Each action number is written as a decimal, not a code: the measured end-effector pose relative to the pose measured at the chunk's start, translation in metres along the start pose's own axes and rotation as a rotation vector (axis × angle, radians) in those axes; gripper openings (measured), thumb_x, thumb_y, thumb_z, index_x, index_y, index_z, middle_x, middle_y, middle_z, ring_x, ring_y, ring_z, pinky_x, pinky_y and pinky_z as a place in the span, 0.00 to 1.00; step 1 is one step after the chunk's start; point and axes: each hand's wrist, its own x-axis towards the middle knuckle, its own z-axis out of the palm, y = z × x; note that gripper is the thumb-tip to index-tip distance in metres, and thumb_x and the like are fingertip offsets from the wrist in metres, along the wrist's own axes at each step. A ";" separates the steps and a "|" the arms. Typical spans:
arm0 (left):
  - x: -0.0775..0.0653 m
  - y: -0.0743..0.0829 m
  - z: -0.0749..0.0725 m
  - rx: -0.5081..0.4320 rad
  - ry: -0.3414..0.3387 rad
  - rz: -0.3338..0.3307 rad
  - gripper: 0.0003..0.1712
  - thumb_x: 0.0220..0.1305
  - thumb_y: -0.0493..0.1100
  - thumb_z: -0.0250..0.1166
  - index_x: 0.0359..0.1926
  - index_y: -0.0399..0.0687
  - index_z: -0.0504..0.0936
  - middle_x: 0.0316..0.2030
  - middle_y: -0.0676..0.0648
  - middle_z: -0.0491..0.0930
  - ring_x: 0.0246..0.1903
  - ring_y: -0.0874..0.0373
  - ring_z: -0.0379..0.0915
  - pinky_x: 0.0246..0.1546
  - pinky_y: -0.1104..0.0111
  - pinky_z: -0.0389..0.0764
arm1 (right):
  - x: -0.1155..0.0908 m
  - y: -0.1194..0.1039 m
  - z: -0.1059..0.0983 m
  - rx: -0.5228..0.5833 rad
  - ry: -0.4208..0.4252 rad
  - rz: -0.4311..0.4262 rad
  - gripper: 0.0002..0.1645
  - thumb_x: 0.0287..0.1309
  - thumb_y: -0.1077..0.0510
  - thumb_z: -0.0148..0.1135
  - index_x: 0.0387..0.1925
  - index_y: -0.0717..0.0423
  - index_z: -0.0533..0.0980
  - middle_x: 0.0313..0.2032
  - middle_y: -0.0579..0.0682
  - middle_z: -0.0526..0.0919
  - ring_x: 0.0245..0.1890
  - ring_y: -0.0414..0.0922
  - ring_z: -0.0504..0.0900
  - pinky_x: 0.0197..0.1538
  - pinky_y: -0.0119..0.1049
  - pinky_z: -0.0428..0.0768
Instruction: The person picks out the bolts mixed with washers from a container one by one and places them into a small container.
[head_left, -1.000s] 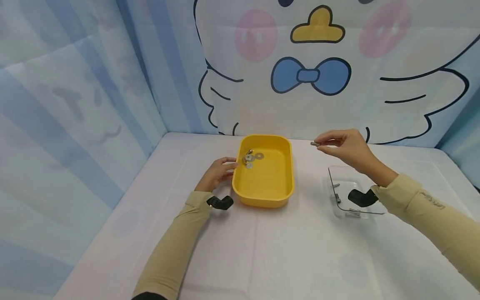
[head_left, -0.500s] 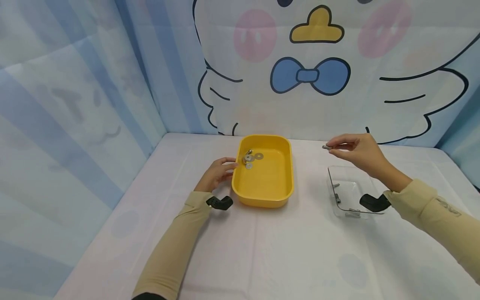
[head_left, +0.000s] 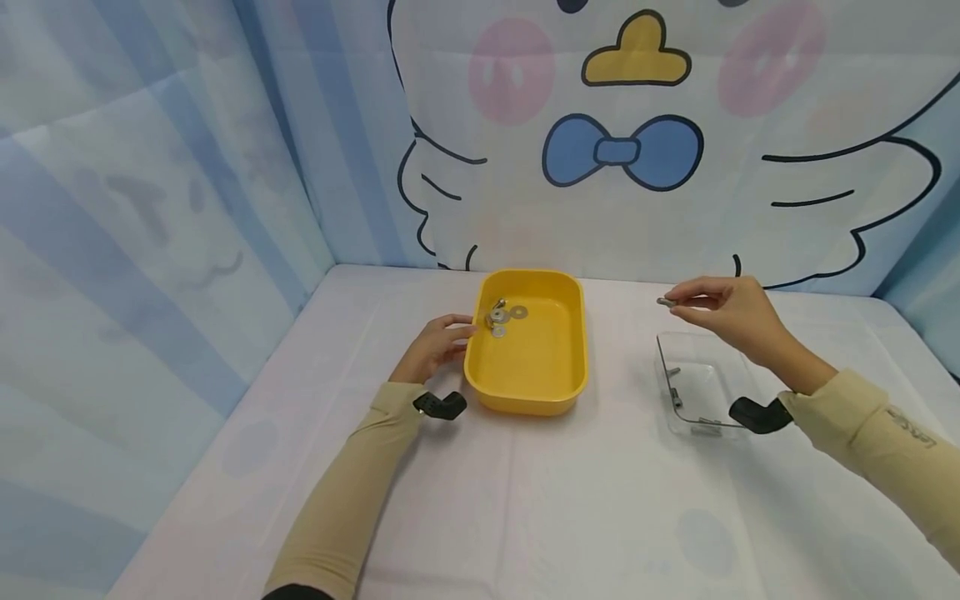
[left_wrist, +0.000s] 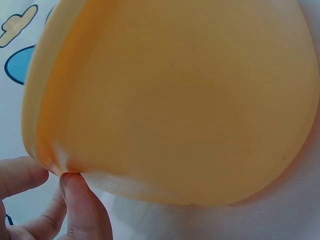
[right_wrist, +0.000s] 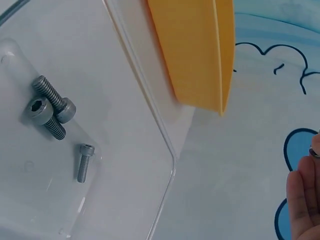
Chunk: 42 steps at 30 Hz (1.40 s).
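In the head view, my left hand (head_left: 433, 350) grips the left rim of a yellow plastic tray (head_left: 532, 400); the left wrist view shows thumb and index finger together at the edge. Inside the tray, near its left wall, lie flat washers (head_left: 518, 312) and other small metal hardware. My right hand (head_left: 731, 312) pinches a small grey metal piece (head_left: 664, 301) above the far side of the table; its exact kind cannot be told. Nearer to me and below that hand sits a clear plastic box (head_left: 708, 350). Three socket-head bolts (right_wrist: 82, 163) rest in it in the right wrist view.
White cloth covers the table (head_left: 585, 500). Close behind the tray and box stands a printed fabric backdrop (head_left: 517, 217) with a cartoon figure. Another striped cloth wall (head_left: 150, 333) rises on the left. Bare tablecloth lies between the tray and the clear box.
My right hand has moved right and slightly nearer, away from the tray and toward the box's far side, still pinching the metal piece. The left hand and tray have stayed in place.
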 end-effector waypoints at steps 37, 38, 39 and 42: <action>0.001 0.002 0.000 0.010 0.005 -0.014 0.23 0.64 0.44 0.61 0.60 0.49 0.71 0.58 0.45 0.73 0.43 0.56 0.74 0.53 0.66 0.78 | -0.025 0.074 -0.022 -0.173 -0.096 0.110 0.22 0.56 0.54 0.66 0.48 0.64 0.78 0.42 0.50 0.84 0.32 0.19 0.74 0.34 0.17 0.77; 0.000 0.002 0.000 0.009 0.005 -0.014 0.23 0.64 0.44 0.61 0.60 0.48 0.71 0.58 0.45 0.72 0.44 0.56 0.74 0.53 0.66 0.77 | -0.023 0.086 -0.021 -0.177 -0.091 0.116 0.22 0.55 0.52 0.66 0.47 0.62 0.79 0.43 0.53 0.84 0.33 0.20 0.74 0.34 0.18 0.77; 0.000 0.002 0.000 0.008 0.004 -0.014 0.23 0.64 0.44 0.61 0.60 0.48 0.71 0.58 0.44 0.72 0.44 0.56 0.74 0.54 0.66 0.77 | -0.021 0.101 -0.021 -0.184 -0.086 0.122 0.22 0.54 0.50 0.67 0.46 0.58 0.80 0.44 0.52 0.84 0.33 0.21 0.75 0.33 0.18 0.78; 0.000 0.002 0.000 0.007 0.000 -0.011 0.23 0.65 0.43 0.61 0.60 0.48 0.71 0.59 0.44 0.72 0.46 0.55 0.74 0.54 0.66 0.77 | -0.010 0.157 -0.020 -0.217 -0.065 0.118 0.21 0.51 0.43 0.67 0.45 0.47 0.81 0.44 0.45 0.83 0.34 0.23 0.77 0.34 0.20 0.79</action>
